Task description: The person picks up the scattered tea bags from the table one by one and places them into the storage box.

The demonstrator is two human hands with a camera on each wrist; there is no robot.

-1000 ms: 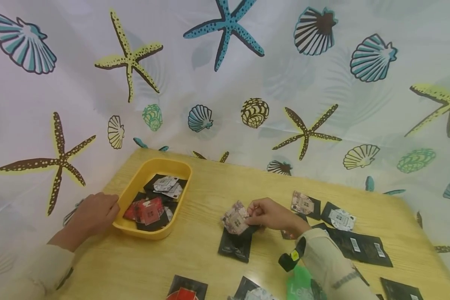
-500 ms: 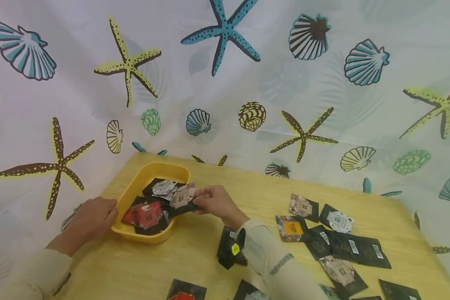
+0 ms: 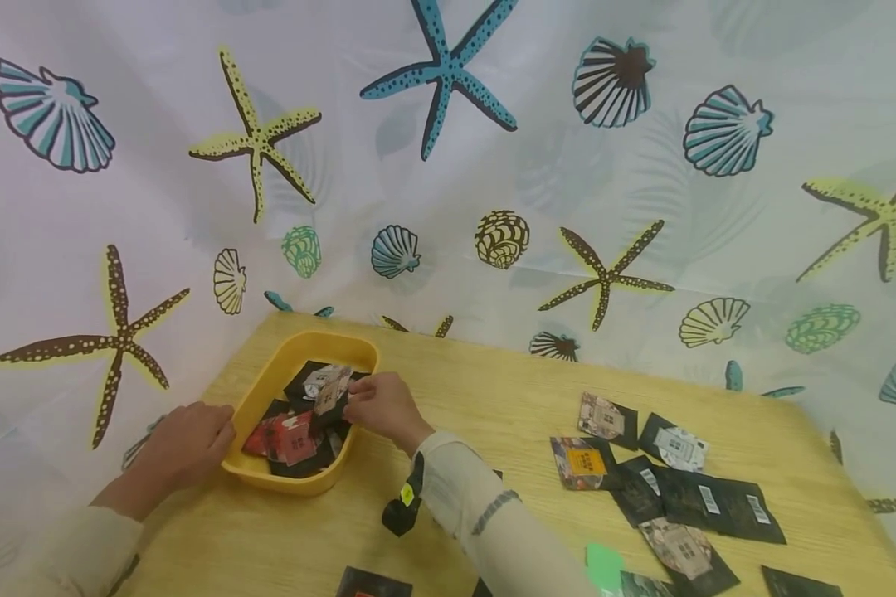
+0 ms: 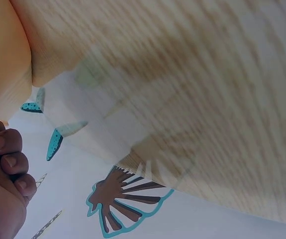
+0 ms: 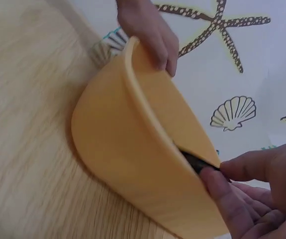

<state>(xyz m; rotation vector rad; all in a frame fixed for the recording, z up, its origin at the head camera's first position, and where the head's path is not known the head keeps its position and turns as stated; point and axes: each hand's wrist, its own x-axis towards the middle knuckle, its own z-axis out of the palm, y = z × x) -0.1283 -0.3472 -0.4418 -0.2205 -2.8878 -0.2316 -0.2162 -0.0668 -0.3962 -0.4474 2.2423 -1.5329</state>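
A yellow plastic tub (image 3: 295, 486) stands at the left of the table with several black sachets inside, among them one with a red label (image 3: 295, 439). My left hand (image 3: 187, 444) grips the tub's left rim; in the left wrist view its fingers (image 4: 14, 162) are curled. Over the tub's right rim reaches my right hand (image 3: 388, 408), pinching a black sachet (image 3: 331, 396) with a pinkish floral label between thumb and fingers. That sachet is tilted above the others in the tub. In the right wrist view only its dark edge (image 5: 197, 162) shows at the rim.
Several black sachets lie on the right of the table, including one with an orange label (image 3: 584, 463) and one with a white label (image 3: 675, 444). A green item (image 3: 603, 565) is near the front, partly behind the right sleeve. A shell-printed curtain (image 3: 448, 191) hangs behind the table.
My right hand has lifted the floral-labelled sachet from mid-table and carried it left, into the tub's opening. My left hand has stayed at the tub's rim.
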